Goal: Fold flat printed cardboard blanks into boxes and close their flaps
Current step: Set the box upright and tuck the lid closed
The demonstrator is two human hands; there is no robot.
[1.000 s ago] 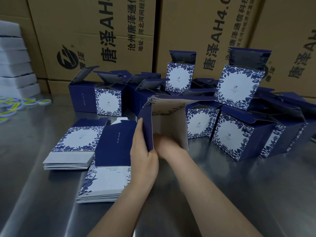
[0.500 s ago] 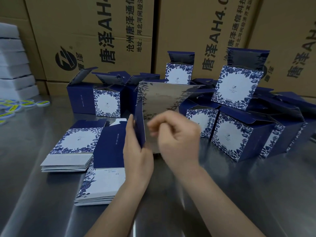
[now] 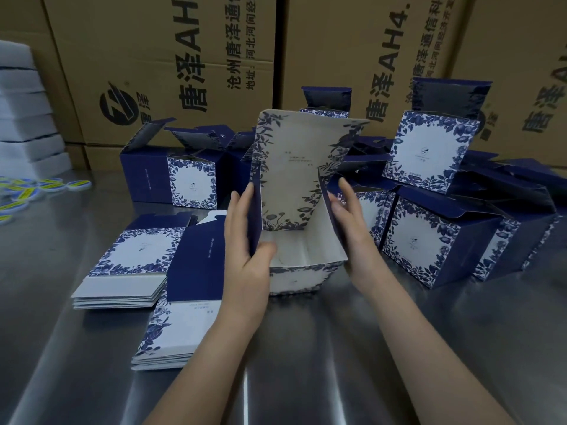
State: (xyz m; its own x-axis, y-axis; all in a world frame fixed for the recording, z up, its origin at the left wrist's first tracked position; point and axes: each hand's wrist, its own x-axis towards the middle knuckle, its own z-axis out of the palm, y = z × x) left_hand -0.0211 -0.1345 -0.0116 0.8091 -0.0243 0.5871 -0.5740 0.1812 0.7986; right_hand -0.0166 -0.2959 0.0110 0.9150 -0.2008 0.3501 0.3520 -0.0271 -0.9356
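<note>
A half-formed blue-and-white floral box (image 3: pixel 294 185) stands on the steel table (image 3: pixel 368 348) in front of me, its open side facing me and its tall lid panel raised at the back. My left hand (image 3: pixel 245 246) holds the dark blue left wall, fingers straight along the outside and thumb hooked over the edge into the box. My right hand (image 3: pixel 349 222) presses flat against the outside of the right wall. Two stacks of flat blanks (image 3: pixel 129 271) (image 3: pixel 178 326) lie to the left of my left arm.
Several folded boxes with open lids crowd the back and right, such as a left one (image 3: pixel 190 182) and a near right one (image 3: pixel 429 250). Big brown cartons (image 3: pixel 171 56) form a wall behind. White foam sheets (image 3: pixel 21 111) and round stickers (image 3: pixel 27 188) sit far left.
The blank has been opened out into a box shape and set down upright. My right hand left the middle of the blank and moved to its right wall.
</note>
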